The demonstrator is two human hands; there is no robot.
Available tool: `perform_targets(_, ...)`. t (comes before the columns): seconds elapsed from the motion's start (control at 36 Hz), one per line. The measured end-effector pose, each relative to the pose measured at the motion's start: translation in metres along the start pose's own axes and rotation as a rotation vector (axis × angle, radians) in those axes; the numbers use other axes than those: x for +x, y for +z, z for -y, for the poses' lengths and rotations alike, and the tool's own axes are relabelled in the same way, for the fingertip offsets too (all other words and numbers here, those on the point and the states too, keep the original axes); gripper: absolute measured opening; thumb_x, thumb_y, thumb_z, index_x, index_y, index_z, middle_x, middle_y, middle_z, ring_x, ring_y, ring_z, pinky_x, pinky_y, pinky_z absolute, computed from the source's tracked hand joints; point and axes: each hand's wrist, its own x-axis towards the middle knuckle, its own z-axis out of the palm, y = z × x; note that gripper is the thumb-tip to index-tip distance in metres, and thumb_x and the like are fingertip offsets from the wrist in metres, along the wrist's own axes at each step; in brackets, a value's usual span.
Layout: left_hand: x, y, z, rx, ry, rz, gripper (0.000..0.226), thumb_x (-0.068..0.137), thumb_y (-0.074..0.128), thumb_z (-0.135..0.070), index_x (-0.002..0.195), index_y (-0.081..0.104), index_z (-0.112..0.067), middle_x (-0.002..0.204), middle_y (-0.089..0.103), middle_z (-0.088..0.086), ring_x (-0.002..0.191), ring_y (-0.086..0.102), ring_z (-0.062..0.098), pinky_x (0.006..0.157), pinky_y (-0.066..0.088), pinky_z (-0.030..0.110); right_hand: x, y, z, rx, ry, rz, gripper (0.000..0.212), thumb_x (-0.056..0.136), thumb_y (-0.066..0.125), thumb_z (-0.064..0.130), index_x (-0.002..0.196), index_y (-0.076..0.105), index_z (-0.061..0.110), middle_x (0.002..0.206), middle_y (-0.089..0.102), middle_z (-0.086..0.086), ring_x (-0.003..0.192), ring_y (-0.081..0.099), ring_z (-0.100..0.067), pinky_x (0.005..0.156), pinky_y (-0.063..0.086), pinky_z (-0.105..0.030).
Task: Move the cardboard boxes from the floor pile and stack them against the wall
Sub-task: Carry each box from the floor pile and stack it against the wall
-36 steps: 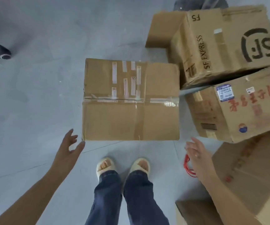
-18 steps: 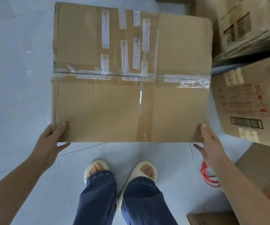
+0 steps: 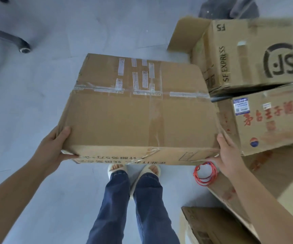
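Taped cardboard box (image 3: 138, 113) held tilted

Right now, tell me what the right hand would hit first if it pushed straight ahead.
Probably the box with red characters: the right hand, gripping the taped box, points toward it, though depth is unclear.

red cord coil (image 3: 206, 174) on grey floor (image 3: 36, 111) | chair caster (image 3: 24, 48) top left

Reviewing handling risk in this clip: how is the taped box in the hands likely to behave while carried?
The taped box probably stays stiff: its flaps are taped shut and its faces look flat. It may be fairly light, since the left hand and right hand hold only its near corners. That corner grip could let it tilt forward.
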Motion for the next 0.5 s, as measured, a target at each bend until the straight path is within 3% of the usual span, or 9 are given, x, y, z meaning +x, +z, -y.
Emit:
perform_targets(0.11,-0.079,-0.033,-0.026,-0.008,0.007,-0.034,0.026,0.098,0.049,-0.029,0.123,0.049,-0.022,0.131,0.050,-0.003,0.125,0.047,0.023,0.058,0.060,0.041,-0.083,-0.018,0.032,-0.002,-0.011,0.015,0.040,0.100,0.044,0.030,0.140,0.044,0.030,0.141,0.047,0.003,0.123,0.049,-0.028,0.088,0.047,-0.065)
perform_targets(0.19,-0.141,-0.056,-0.041,-0.034,0.019,-0.046,0.025,0.099,0.049,-0.028,0.123,0.049,-0.021,0.126,0.051,-0.005,0.124,0.046,0.022,0.059,0.060,0.041,-0.140,-0.036,0.053,-0.095,-0.060,0.048,0.054,0.081,0.060,0.059,0.127,0.053,0.030,0.131,0.055,0.001,0.122,0.053,-0.031,0.089,0.048,-0.063)
perform_targets(0.25,-0.179,-0.071,-0.047,-0.064,0.038,-0.055,0.027,0.099,0.049,-0.028,0.125,0.048,-0.022,0.119,0.053,-0.010,0.121,0.046,0.020,0.061,0.060,0.041,-0.173,-0.044,0.068,-0.086,-0.084,0.050,0.048,0.091,0.055,0.047,0.136,0.048,0.031,0.136,0.052,0.007,0.118,0.054,-0.023,0.079,0.055,-0.056)
perform_targets(0.31,-0.213,-0.085,-0.048,-0.096,0.065,-0.051,0.029,0.098,0.049,-0.029,0.126,0.049,-0.023,0.125,0.053,-0.011,0.124,0.046,0.019,0.064,0.060,0.042,-0.205,-0.053,0.082,-0.144,-0.144,0.044,0.041,0.101,0.044,0.025,0.141,0.042,0.016,0.137,0.050,0.001,0.107,0.055,-0.020,0.070,0.059,-0.037)
perform_targets(0.36,-0.243,-0.098,-0.044,-0.125,0.092,-0.047,0.028,0.098,0.049,-0.030,0.125,0.050,-0.024,0.129,0.053,-0.011,0.125,0.047,0.018,0.066,0.060,0.043,-0.232,-0.064,0.093,-0.169,-0.171,0.062,0.040,0.101,0.042,0.025,0.138,0.043,0.008,0.137,0.051,-0.010,0.096,0.057,-0.021,0.069,0.057,-0.032)
perform_targets(0.44,-0.281,-0.114,-0.034,-0.194,0.129,-0.079,0.026,0.097,0.050,-0.030,0.122,0.053,-0.025,0.125,0.056,-0.011,0.123,0.050,0.017,0.068,0.060,0.044,-0.272,-0.069,0.109,-0.117,-0.223,0.086,0.042,0.102,0.038,0.017,0.144,0.037,0.017,0.126,0.047,0.013,0.098,0.048,-0.006,0.055,0.049,-0.011)
perform_targets(0.5,-0.305,-0.123,-0.024,-0.248,0.148,-0.118,0.030,0.097,0.051,-0.029,0.126,0.053,-0.022,0.127,0.056,-0.009,0.121,0.052,0.019,0.069,0.060,0.046,-0.292,-0.072,0.118,-0.100,-0.238,0.149,0.047,0.098,0.044,0.021,0.144,0.037,0.023,0.106,0.053,0.023,0.081,0.053,-0.002,0.062,0.052,-0.016)
